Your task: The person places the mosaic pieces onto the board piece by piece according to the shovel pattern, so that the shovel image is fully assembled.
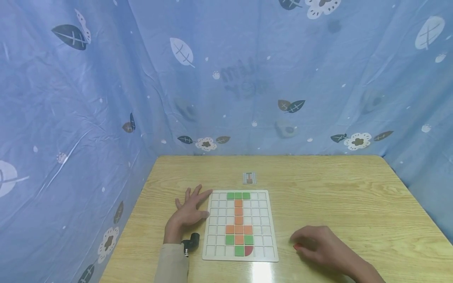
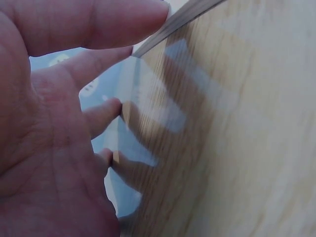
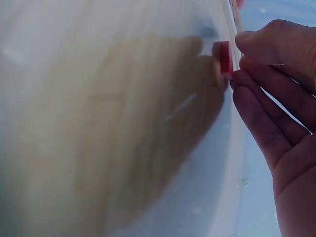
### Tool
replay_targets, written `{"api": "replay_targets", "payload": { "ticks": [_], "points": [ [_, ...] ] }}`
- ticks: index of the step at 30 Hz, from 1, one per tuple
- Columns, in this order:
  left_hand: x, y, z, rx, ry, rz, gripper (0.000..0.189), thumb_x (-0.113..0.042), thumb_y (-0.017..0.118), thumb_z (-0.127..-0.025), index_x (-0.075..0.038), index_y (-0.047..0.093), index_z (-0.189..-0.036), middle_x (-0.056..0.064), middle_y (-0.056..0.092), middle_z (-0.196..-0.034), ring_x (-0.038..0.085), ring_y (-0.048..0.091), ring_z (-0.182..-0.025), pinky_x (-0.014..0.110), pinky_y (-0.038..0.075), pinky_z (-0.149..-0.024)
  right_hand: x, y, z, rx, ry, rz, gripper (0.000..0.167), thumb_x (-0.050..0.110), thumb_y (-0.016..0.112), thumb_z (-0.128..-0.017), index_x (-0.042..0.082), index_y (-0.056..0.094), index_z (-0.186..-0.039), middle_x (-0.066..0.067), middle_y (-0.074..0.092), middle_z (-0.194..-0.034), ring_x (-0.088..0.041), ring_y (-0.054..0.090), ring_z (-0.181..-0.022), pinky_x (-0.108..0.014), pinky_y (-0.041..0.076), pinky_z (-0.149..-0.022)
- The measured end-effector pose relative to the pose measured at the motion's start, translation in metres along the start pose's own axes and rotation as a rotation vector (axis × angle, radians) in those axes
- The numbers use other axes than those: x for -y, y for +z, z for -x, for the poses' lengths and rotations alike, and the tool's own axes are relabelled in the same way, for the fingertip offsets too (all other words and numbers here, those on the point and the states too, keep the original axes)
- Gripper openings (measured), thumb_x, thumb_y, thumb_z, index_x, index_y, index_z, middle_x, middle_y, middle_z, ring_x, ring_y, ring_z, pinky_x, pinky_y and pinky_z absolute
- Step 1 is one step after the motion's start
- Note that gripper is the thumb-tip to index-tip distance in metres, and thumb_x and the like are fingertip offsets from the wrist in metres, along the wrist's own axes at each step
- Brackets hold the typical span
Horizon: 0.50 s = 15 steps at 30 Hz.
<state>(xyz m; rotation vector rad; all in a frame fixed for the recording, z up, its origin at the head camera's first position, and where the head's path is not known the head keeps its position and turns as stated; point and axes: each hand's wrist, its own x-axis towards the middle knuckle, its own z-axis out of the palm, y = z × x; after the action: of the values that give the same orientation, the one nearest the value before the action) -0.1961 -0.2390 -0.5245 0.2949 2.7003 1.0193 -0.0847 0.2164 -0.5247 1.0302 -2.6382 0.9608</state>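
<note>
A white grid board (image 1: pixel 205 251) lies flat on the table. Orange square tiles (image 1: pixel 238 220) run down its middle columns, with green tiles (image 1: pixel 239 250) at the top and lower down. A dark red tile (image 1: pixel 249 250) with one rounded corner sits in the bottom row. My left hand (image 1: pixel 189 212) is spread at the board's left side, its thumb and index finger touching the edge. To the right of the board, low over the tabletop, my right hand (image 1: pixel 318 247) pinches a small red tile (image 3: pixel 225 59) between thumb and fingertips. The fingers hide part of this tile.
A small pattern card (image 1: pixel 249 178) lies beyond the board's far edge. Strapped at the left wrist is a black camera (image 1: pixel 191 241). Blue patterned curtains (image 1: pixel 226 78) close off the wooden table (image 1: pixel 336 188) at the back and sides.
</note>
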Motion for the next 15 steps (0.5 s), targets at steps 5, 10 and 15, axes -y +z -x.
{"api": "replay_targets", "payload": {
  "ticks": [5,10,15],
  "points": [
    [0.0012,0.0004,-0.0004,0.002,0.000,0.001,0.081,-0.014,0.075,-0.089,-0.026,0.051,-0.165,0.016,0.016,-0.184,0.052,-0.009,-0.169,0.086,-0.020,-0.120,-0.0026,0.0027,0.0051,-0.002,-0.008,-0.039,0.039,0.003,0.090,-0.083,0.028,0.079,-0.111,0.018,0.080,-0.103,-0.003,0.075,-0.091,-0.005,0.053,-0.085],
    [0.0018,0.0008,-0.0007,0.003,0.001,-0.001,0.081,-0.014,0.075,-0.089,-0.027,0.051,-0.165,0.016,0.016,-0.184,0.052,-0.009,-0.169,0.086,-0.020,-0.120,-0.0030,0.0049,0.0075,-0.015,0.002,-0.058,0.039,0.001,0.090,-0.084,0.029,0.079,-0.109,0.018,0.080,-0.103,-0.001,0.075,-0.091,-0.005,0.053,-0.084],
    [0.0015,0.0006,-0.0008,0.003,0.004,0.004,0.081,-0.014,0.075,-0.089,-0.026,0.051,-0.165,0.016,0.016,-0.184,0.052,-0.010,-0.169,0.086,-0.020,-0.120,-0.0014,0.0054,0.0088,-0.025,0.031,-0.048,0.037,0.002,0.089,-0.086,0.029,0.079,-0.108,0.019,0.079,-0.101,-0.002,0.074,-0.090,-0.005,0.053,-0.084]
  ]
}}
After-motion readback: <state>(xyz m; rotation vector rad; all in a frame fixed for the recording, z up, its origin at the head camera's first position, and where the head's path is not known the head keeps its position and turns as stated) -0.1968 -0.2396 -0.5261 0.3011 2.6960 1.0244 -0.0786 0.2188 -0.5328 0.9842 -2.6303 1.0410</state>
